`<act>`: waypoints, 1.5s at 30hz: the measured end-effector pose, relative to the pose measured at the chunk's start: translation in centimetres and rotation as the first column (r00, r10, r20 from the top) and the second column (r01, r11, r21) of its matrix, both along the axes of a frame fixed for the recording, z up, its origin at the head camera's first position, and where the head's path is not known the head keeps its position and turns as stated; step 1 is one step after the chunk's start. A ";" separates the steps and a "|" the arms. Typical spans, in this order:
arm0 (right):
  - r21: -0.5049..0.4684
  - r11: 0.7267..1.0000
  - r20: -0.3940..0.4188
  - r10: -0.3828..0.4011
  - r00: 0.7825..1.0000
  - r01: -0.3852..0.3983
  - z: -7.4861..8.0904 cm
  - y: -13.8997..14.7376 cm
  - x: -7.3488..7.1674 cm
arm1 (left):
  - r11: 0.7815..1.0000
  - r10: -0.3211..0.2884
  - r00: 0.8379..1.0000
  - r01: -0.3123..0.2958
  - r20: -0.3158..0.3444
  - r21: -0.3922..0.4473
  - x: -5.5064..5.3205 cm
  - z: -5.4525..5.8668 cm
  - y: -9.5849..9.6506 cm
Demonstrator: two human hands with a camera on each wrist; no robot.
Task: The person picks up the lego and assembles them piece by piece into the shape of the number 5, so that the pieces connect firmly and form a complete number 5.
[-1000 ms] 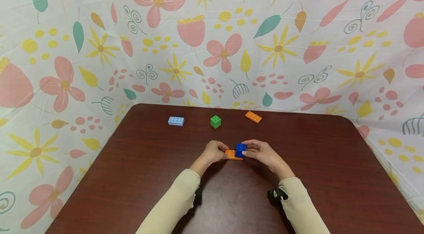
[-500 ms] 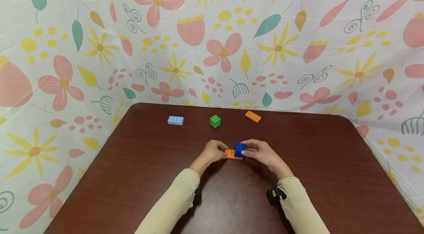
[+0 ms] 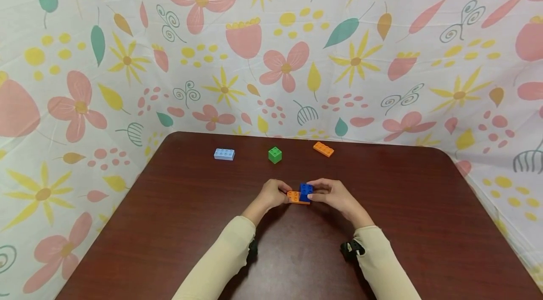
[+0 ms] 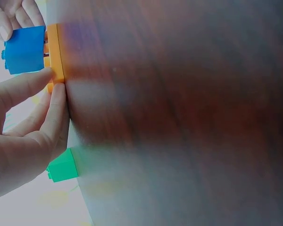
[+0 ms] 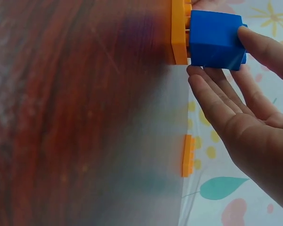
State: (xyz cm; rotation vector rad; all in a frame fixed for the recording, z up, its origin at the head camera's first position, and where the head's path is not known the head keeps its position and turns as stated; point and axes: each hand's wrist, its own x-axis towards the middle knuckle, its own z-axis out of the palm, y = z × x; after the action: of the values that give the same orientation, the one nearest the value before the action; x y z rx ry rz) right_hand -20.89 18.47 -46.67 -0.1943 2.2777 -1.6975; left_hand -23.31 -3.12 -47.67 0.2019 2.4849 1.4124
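My left hand (image 3: 273,194) pinches the left end of a flat orange building brick (image 3: 293,196), which lies on the table. On that brick's right end stands a square blue brick (image 3: 305,191), its studs facing up. The thumb and fingers of my right hand (image 3: 336,197) hold the blue brick from the right. In the left wrist view, orange studs show in a thin gap beneath the blue brick (image 4: 26,50). The right wrist view shows a thumb against the blue brick (image 5: 216,40) near its studded top, fingers behind it.
Along the far side of the dark wooden table (image 3: 191,253) lie a light blue brick (image 3: 224,154), a green brick (image 3: 275,155) and another flat orange brick (image 3: 324,149). Behind the table hangs a flower-patterned cloth (image 3: 271,54).
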 end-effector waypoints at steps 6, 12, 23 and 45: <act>0.027 0.999 -0.005 -0.020 1.000 0.020 0.1 -0.2 -0.1 | 1.000 -0.001 1.000 0.001 0.000 0.005 0.0 0.0 -0.1; 0.041 0.998 -0.004 -0.036 0.999 0.036 0.2 -0.3 -0.1 | 1.000 0.009 1.000 -0.009 0.011 -0.004 0.0 0.0 0.0; 0.054 0.997 0.015 -0.054 0.998 0.053 0.4 -0.5 -0.2 | 1.000 0.001 1.000 -0.001 0.012 -0.016 0.0 0.1 0.1; 0.078 0.994 -0.017 -0.071 0.997 0.072 0.6 -1.1 0.6 | 0.998 -0.053 0.998 0.054 0.046 -0.027 -0.3 0.3 -0.2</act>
State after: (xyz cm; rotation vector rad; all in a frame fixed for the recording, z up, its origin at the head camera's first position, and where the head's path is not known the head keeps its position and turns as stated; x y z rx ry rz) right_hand -20.30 17.40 -46.09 -0.1089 2.3839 -1.6415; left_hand -23.66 -3.31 -47.38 0.2265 2.4430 1.3455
